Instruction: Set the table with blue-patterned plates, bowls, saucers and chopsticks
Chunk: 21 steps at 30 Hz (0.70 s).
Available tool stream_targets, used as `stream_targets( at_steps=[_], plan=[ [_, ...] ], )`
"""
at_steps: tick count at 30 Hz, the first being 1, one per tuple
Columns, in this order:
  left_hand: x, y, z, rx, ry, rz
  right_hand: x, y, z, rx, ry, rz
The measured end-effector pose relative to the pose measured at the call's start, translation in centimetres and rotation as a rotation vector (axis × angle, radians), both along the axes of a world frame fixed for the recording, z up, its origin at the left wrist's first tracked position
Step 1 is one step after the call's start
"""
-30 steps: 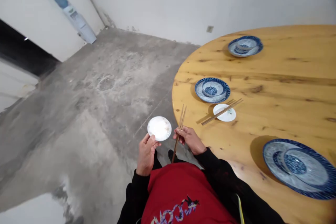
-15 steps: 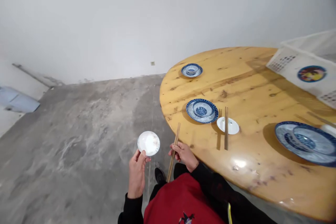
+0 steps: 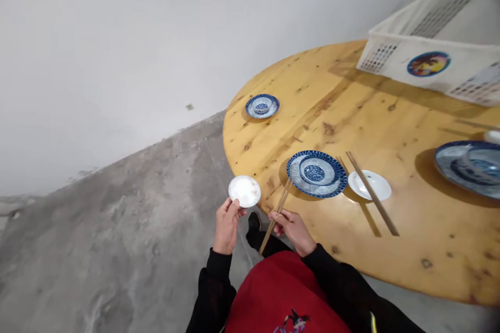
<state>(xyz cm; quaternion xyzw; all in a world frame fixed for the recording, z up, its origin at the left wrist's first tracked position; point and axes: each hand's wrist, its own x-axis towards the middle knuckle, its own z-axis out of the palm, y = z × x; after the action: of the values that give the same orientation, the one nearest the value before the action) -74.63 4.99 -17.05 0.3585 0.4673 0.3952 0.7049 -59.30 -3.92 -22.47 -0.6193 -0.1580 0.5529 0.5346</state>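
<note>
My left hand (image 3: 227, 225) grips the rim of a small white dish (image 3: 245, 191), thumb on top, just off the table's left edge. Pinched in my right hand (image 3: 294, 229) is a pair of wooden chopsticks (image 3: 272, 225), slanting up toward the table. Close beyond their tips lies a blue-and-white plate (image 3: 336, 187) with a patterned bowl (image 3: 314, 170) on it. To its right, another white dish (image 3: 357, 187) has a second pair of chopsticks (image 3: 377, 202) resting across it.
The wooden table (image 3: 304, 88) curves along my right side. Farther back sits a smaller-looking plate (image 3: 250, 113) with a bowl. At right are another blue-and-white plate (image 3: 449, 166) and a white plastic basket (image 3: 390, 57). A pale wall stands behind, above the concrete floor (image 3: 136, 229).
My view has turned to the right and come nearer the table. Both hands keep their hold, the dish and chopsticks moving with me toward the table's edge.
</note>
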Motion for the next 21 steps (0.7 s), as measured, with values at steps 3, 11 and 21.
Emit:
stream_targets(
  at_steps=[3,11,21],
  plan=[
    [1.7,5.8,-0.1,-0.023,0.037,-0.113,0.0,4.1,-0.1,-0.011,0.032,-0.078],
    [8.9,17.8,-2.9,-0.067,0.079,-0.386,2.1,8.7,2.2,-0.061,0.047,-0.233],
    [19.6,26.7,-7.6,-0.104,0.137,-0.625,0.8,10.1,1.6,-0.095,-0.023,-0.68]
  ],
)
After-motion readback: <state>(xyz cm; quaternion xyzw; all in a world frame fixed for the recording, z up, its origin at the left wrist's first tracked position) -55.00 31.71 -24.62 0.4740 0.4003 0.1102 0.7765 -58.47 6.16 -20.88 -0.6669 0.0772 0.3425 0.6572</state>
